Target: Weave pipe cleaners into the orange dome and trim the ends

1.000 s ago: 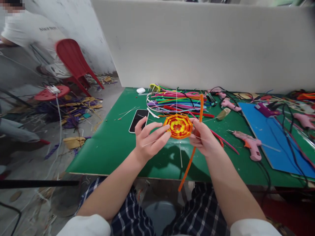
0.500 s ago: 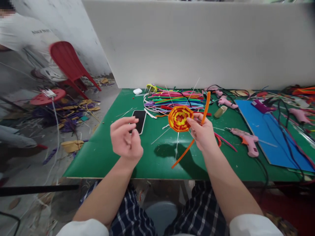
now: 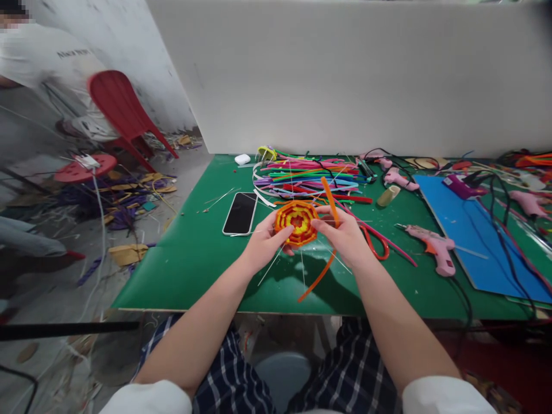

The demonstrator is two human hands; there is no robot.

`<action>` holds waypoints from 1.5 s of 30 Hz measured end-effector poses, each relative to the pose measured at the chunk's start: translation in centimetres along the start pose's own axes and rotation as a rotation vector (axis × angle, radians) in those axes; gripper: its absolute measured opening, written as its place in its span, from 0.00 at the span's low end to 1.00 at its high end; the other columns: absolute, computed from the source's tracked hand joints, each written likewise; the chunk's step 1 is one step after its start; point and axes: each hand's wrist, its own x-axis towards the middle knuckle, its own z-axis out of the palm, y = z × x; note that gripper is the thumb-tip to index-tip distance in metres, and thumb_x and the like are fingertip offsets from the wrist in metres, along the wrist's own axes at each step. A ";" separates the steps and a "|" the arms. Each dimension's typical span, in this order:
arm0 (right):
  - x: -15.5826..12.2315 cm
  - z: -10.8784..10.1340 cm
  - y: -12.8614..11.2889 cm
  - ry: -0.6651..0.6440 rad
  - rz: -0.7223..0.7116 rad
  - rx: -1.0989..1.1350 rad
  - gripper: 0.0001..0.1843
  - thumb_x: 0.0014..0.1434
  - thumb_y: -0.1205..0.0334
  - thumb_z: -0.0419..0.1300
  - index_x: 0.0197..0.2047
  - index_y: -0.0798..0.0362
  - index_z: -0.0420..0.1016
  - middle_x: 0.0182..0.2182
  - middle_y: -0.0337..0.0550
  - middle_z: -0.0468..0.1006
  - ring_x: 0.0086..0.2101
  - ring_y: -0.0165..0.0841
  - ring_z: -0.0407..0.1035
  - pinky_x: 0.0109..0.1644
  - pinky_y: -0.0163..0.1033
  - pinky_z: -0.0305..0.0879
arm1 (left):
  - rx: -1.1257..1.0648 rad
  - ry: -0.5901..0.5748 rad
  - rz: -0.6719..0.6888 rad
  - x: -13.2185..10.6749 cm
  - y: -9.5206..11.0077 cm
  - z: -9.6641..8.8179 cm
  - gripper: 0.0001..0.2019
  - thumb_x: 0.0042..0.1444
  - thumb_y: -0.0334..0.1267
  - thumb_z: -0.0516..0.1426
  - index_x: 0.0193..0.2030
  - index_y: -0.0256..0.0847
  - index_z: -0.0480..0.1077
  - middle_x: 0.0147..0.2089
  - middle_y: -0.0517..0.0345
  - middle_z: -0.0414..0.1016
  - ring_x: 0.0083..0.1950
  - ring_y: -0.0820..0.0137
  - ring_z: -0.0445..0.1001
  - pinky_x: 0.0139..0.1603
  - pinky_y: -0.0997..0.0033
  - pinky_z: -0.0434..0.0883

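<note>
Between my hands, above the green table (image 3: 198, 264), is a woven disc (image 3: 296, 213) in orange, yellow and red, with thin wire spokes sticking out around it. My left hand (image 3: 269, 240) grips its left edge, thumb on the front and fingers behind. On the right edge, my right hand (image 3: 340, 233) pinches the disc with the thumb at its rim. A loose orange pipe cleaner (image 3: 318, 283) curves past the right hand, one end up and the other hanging below. The right fingertips are partly hidden. Red-handled scissors (image 3: 379, 248) lie just right of that hand.
A phone (image 3: 240, 214) lies left of my hands. Behind them is a pile of coloured pipe cleaners (image 3: 302, 175). A pink glue gun (image 3: 435, 247) and a blue board (image 3: 483, 247) are at right. A white panel (image 3: 345, 75) stands behind. A person sits by a red chair (image 3: 118, 103).
My left hand has come from above the phone to the disc and closed on its left edge. The disc has moved slightly left and down. The pipe cleaner's upper end now leans left.
</note>
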 end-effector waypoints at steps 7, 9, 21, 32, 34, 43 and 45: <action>0.2 -1.2 -0.5 -0.048 0.099 0.116 0.14 0.47 0.57 0.61 0.37 0.52 0.68 0.18 0.33 0.71 0.11 0.16 0.43 0.13 0.27 0.35 | 0.037 0.153 0.099 0.3 -0.1 -0.6 0.19 0.51 0.41 0.55 0.49 0.40 0.60 0.36 0.56 0.72 0.22 0.75 0.71 0.18 0.76 0.70; 0.3 -1.1 -0.2 -0.029 0.113 0.185 0.12 0.46 0.56 0.61 0.32 0.53 0.67 0.17 0.33 0.70 0.10 0.16 0.43 0.12 0.28 0.34 | 0.030 0.155 0.114 0.2 0.0 -0.5 0.18 0.51 0.41 0.55 0.48 0.40 0.60 0.36 0.57 0.72 0.22 0.76 0.70 0.18 0.76 0.70; 0.0 -0.1 0.3 -0.209 0.196 0.033 0.14 0.44 0.54 0.62 0.23 0.55 0.64 0.18 0.33 0.70 0.12 0.17 0.46 0.16 0.30 0.38 | 0.141 0.171 0.112 -0.2 0.2 0.2 0.18 0.51 0.42 0.55 0.48 0.41 0.61 0.39 0.56 0.71 0.25 0.75 0.71 0.20 0.77 0.72; 0.1 -0.3 0.4 -0.212 0.220 0.049 0.16 0.45 0.53 0.62 0.22 0.55 0.61 0.15 0.32 0.66 0.12 0.17 0.44 0.15 0.30 0.35 | -0.025 -0.050 0.015 -0.2 -0.1 -0.5 0.16 0.55 0.44 0.48 0.49 0.41 0.59 0.28 0.58 0.73 0.25 0.68 0.73 0.22 0.69 0.71; 0.0 -0.3 0.3 -0.216 0.223 0.065 0.15 0.46 0.54 0.62 0.22 0.55 0.61 0.13 0.31 0.65 0.11 0.17 0.45 0.15 0.30 0.36 | -0.037 -0.051 -0.004 0.0 -0.4 -0.7 0.16 0.55 0.45 0.47 0.48 0.41 0.60 0.29 0.57 0.74 0.26 0.67 0.74 0.23 0.67 0.71; 0.0 -0.2 0.2 -0.215 0.244 0.122 0.15 0.45 0.55 0.62 0.21 0.55 0.61 0.13 0.30 0.64 0.11 0.17 0.48 0.15 0.30 0.37 | -0.179 -0.119 0.046 0.4 -1.5 -1.4 0.16 0.55 0.46 0.45 0.42 0.37 0.62 0.27 0.54 0.74 0.25 0.64 0.73 0.23 0.65 0.69; 0.0 -0.3 0.1 -0.222 0.243 0.142 0.15 0.45 0.55 0.62 0.21 0.54 0.61 0.12 0.30 0.63 0.11 0.18 0.49 0.15 0.30 0.37 | -0.199 -0.130 0.057 0.4 -1.5 -1.4 0.17 0.55 0.47 0.44 0.41 0.36 0.62 0.26 0.54 0.74 0.25 0.65 0.73 0.22 0.66 0.69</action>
